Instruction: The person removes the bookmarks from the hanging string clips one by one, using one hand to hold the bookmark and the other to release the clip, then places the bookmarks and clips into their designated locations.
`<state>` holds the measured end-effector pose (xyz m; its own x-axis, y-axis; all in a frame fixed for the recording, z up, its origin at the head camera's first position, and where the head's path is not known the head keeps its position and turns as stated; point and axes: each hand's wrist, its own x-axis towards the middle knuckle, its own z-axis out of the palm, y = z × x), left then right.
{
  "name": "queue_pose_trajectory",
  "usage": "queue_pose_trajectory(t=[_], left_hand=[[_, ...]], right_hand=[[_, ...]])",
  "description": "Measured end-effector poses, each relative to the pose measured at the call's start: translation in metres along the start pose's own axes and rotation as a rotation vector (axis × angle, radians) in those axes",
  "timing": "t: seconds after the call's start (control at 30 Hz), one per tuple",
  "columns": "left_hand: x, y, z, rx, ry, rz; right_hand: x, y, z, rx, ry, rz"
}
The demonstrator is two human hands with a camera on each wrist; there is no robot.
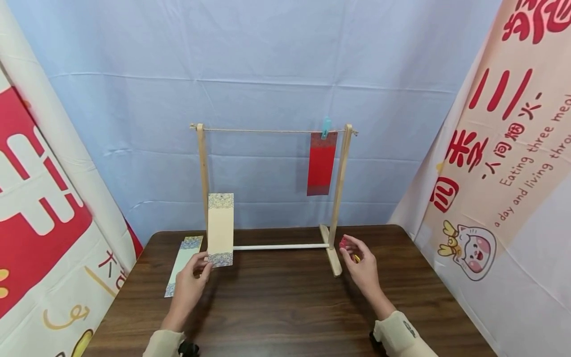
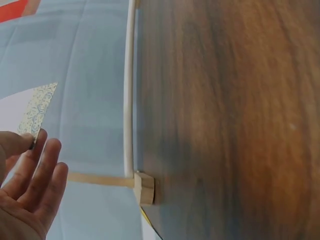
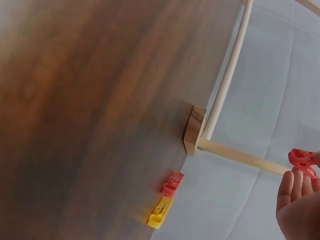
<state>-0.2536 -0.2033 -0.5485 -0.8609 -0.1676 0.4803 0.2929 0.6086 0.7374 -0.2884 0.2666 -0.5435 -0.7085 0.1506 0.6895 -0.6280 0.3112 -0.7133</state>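
My left hand (image 1: 189, 285) pinches the lower left edge of a cream paper strip (image 1: 220, 223) with patterned ends, held upright above the table. In the left wrist view, thumb and fingertips meet at the strip's patterned end (image 2: 37, 107). Between the fingertips of my right hand (image 1: 363, 267) is a red clothespin (image 3: 302, 159), raised near the rack's right post. A wooden rack (image 1: 340, 183) carries a string (image 1: 263, 130) across its top. From the string's right end hangs a red paper strip (image 1: 321, 166), clipped by a light blue clothespin (image 1: 326, 128).
More patterned paper strips (image 1: 180, 263) lie on the brown table (image 1: 276, 307) at the left. Another red clothespin (image 3: 172, 184) and a yellow clothespin (image 3: 160, 212) lie on the table beyond the rack's right foot (image 1: 331, 253). A white bar (image 1: 281, 246) joins the posts low down.
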Motion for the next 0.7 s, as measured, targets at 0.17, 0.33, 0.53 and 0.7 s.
queue_pose_trajectory(t=[0.17, 0.33, 0.53, 0.7], left_hand=[[-0.003, -0.002, -0.006, 0.022, -0.01, -0.009], [-0.007, -0.006, -0.011, 0.046, -0.029, -0.035], [-0.013, -0.014, -0.02, 0.076, -0.035, -0.033], [-0.016, -0.018, -0.028, 0.102, -0.028, -0.036]], right_hand=[[-0.005, 0.003, 0.0, -0.045, 0.004, 0.015], [-0.007, -0.01, 0.0, -0.083, 0.029, 0.035], [-0.005, -0.033, -0.003, -0.123, 0.009, 0.061], [-0.007, -0.022, -0.006, -0.136, 0.001, 0.075]])
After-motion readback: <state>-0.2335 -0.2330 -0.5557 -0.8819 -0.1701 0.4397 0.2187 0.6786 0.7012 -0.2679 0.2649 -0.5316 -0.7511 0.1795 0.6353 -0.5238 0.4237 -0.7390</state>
